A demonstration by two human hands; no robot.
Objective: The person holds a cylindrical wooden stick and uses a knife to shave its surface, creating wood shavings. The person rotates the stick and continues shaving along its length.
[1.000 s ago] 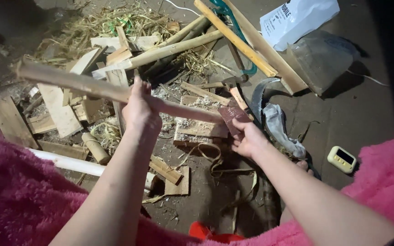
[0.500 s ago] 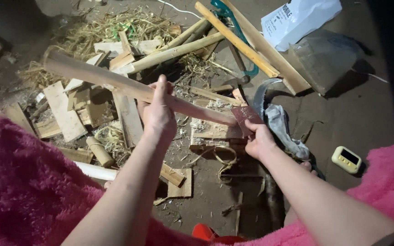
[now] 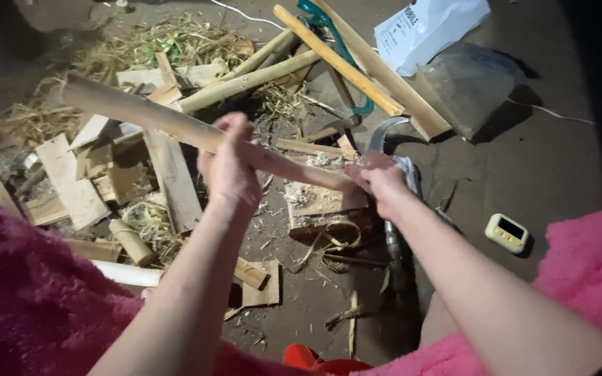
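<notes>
The left hand (image 3: 230, 167) is gripping the wooden pole (image 3: 141, 115) mid-length, the right hand (image 3: 383, 182) clasping its lower end, its axis slanting up-left over the floor (image 3: 538, 174).

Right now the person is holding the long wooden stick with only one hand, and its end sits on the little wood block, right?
Not quite. Both hands are on the long wooden stick: the left hand grips its middle, and the right hand is at its lower end. That end does sit over the little wood block, among shavings. The head view shows it.
</notes>
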